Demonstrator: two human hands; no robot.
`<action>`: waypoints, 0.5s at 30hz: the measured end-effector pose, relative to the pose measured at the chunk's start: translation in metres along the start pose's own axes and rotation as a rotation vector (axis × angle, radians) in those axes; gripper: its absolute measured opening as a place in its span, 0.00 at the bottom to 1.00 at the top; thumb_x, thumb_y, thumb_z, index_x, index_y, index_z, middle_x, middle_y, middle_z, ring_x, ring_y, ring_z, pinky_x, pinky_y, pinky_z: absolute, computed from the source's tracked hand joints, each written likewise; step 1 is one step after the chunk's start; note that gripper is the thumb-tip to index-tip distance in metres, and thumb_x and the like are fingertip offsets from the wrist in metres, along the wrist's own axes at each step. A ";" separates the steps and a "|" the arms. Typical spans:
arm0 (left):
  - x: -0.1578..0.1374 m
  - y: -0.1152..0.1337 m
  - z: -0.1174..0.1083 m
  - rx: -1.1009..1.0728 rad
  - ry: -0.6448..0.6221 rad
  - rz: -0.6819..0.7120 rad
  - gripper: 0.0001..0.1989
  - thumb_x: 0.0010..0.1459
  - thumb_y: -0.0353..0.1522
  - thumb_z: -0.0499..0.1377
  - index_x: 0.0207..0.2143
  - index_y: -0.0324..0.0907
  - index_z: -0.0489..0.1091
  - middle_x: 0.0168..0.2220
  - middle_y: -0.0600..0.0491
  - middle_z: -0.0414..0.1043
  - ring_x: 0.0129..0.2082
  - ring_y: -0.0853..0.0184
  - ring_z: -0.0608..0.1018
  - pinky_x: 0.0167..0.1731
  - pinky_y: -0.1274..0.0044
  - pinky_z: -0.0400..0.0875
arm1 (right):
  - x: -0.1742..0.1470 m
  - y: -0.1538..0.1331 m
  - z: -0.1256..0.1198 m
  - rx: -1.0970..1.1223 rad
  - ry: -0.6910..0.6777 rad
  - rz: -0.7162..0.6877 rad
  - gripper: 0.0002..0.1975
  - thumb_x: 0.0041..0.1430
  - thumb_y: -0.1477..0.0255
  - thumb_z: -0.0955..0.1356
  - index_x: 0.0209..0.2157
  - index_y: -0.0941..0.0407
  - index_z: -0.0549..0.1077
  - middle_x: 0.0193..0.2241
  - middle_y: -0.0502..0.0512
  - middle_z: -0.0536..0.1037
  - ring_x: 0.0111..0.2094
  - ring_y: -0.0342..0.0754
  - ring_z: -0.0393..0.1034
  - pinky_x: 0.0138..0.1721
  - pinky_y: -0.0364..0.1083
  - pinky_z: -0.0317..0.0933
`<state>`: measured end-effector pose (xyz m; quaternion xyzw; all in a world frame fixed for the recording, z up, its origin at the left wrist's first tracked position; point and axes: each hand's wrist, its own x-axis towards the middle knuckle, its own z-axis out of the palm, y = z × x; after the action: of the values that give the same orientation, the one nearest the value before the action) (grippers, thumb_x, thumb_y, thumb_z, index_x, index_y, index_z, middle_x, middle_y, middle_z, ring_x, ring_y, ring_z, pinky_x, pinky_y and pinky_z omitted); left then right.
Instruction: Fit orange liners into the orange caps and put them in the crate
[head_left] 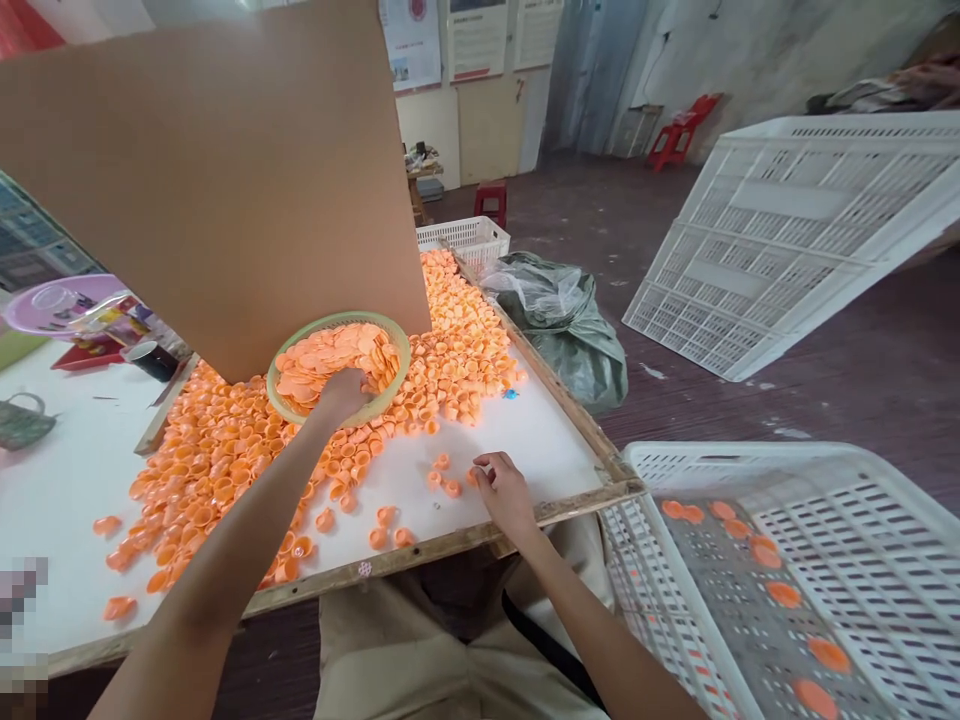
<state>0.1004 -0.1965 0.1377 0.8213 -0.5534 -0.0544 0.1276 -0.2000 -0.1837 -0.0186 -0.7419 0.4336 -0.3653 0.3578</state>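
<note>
My left hand (345, 395) reaches into a round yellow-green basket (403, 350) heaped with flat orange discs (337, 348). Its fingers are at the discs near the basket's right side, mostly hidden, so their grip does not show. Over the white tabletop near the front edge, my right hand (506, 495) has its thumb and index finger closed on a small orange cup (472, 477). A few loose orange cups (442, 475) lie just left of it. The basket rests on a wide pile of the same cups (210, 460).
A tall cardboard sheet (225, 180) stands behind the basket. Wooden strips (555, 400) edge the table. At lower right, a white crate (750, 455) holds several orange discs. Stacked white crates (795, 230) and a green sack (562, 320) are beyond. A purple basin (64, 300) is at left.
</note>
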 end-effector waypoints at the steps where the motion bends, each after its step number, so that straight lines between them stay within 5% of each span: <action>1: 0.001 -0.001 0.001 0.035 0.005 0.014 0.08 0.44 0.30 0.63 0.28 0.39 0.68 0.28 0.52 0.70 0.30 0.63 0.72 0.28 0.77 0.58 | 0.000 0.000 0.000 -0.001 -0.004 -0.003 0.09 0.59 0.69 0.61 0.37 0.55 0.70 0.37 0.55 0.72 0.28 0.44 0.67 0.35 0.46 0.61; 6: -0.009 -0.008 -0.010 -0.020 0.051 0.009 0.09 0.49 0.32 0.60 0.34 0.41 0.66 0.34 0.52 0.72 0.32 0.65 0.73 0.28 0.79 0.60 | 0.000 0.000 -0.002 0.009 -0.023 0.005 0.09 0.60 0.69 0.61 0.36 0.55 0.70 0.37 0.54 0.72 0.28 0.44 0.67 0.34 0.46 0.60; 10: -0.042 0.009 -0.024 -0.166 0.254 0.028 0.04 0.55 0.33 0.56 0.34 0.41 0.67 0.32 0.54 0.72 0.30 0.69 0.73 0.30 0.79 0.63 | 0.000 -0.003 -0.005 0.137 0.002 0.041 0.11 0.60 0.64 0.62 0.36 0.56 0.71 0.34 0.55 0.74 0.28 0.45 0.67 0.34 0.45 0.60; 13: -0.083 0.043 -0.006 -0.258 0.311 0.218 0.06 0.60 0.34 0.53 0.35 0.42 0.68 0.36 0.52 0.72 0.32 0.69 0.73 0.35 0.77 0.67 | 0.001 -0.012 -0.013 0.398 -0.059 0.159 0.19 0.60 0.55 0.62 0.36 0.57 0.72 0.30 0.55 0.75 0.25 0.44 0.66 0.28 0.44 0.59; 15: -0.109 0.068 0.021 -0.287 0.157 0.443 0.09 0.62 0.33 0.51 0.36 0.42 0.69 0.40 0.50 0.72 0.38 0.67 0.74 0.41 0.76 0.68 | 0.003 -0.021 -0.022 0.613 -0.183 0.252 0.25 0.59 0.50 0.61 0.36 0.58 0.72 0.29 0.56 0.75 0.22 0.43 0.64 0.23 0.42 0.56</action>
<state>-0.0064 -0.1233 0.1300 0.6555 -0.6945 -0.0392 0.2942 -0.2099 -0.1835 0.0101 -0.5700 0.3581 -0.3635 0.6440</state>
